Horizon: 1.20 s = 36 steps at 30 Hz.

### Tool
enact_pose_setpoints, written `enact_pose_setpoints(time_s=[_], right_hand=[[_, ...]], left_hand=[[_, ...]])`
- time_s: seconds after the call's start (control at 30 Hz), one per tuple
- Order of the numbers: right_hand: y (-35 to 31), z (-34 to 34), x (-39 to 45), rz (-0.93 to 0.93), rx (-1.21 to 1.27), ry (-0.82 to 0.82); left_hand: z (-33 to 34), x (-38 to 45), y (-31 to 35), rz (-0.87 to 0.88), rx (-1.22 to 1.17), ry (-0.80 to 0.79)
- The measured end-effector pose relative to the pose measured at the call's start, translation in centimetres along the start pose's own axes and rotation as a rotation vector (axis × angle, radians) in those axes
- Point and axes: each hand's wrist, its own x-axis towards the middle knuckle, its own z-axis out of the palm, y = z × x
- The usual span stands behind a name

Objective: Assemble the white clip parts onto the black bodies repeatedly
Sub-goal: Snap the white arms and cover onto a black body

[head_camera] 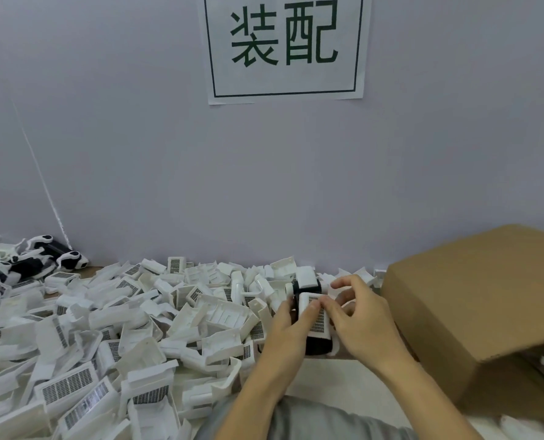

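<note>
Far left, back corner: small heap of finished black-and-white units (32,265) against the wall. Next to it, spreading across the left and centre of the table: big loose pile of white clip parts (112,338), many with grey grille faces, lying at all angles. Right of centre: left hand (291,325) curled round the left side of a black body (318,346), thumb on the white clip (312,312) seated on top of it. Right hand (364,322) comes in from the other side, thumb and forefinger pinching the clip's grille edge, remaining fingers loosely bent. The part is held just above the table's near edge, touching the pile's right fringe. Far right: brown cardboard box (486,312), flap hanging toward the camera. Wall behind carries a paper sign (285,47) with two green characters.
</note>
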Motion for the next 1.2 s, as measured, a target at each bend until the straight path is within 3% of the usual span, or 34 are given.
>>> enact_pose_setpoints(time_s=[0.13, 0.33, 0.5, 0.8, 0.97, 1.2], right_hand=[[0.0, 0.3, -0.2, -0.055, -0.041, 0.074], [-0.7, 1.0, -0.5, -0.053, -0.079, -0.042], [-0.6, 1.7, -0.7, 0.010, -0.089, -0.040], [-0.1, 1.4, -0.7, 0.024, -0.036, 0.150], [0.2, 1.3, -0.8, 0.021, 0.002, 0.013], [0.3, 1.6, -1.0, -0.019, -0.027, 0.013]], left_hand=[[0.0, 0.3, -0.3, 0.038, 0.032, 0.056], [-0.1, 0.1, -0.1, 0.217, 0.158, 0.060], [0.1, 0.0, 0.0, 0.095, 0.111, 0.025], [-0.2, 0.6, -0.7, 0.137, 0.089, 0.095], [0.1, 0.2, -0.2, 0.137, 0.107, 0.053], [0.4, -0.5, 0.3, 0.188, 0.148, -0.009]])
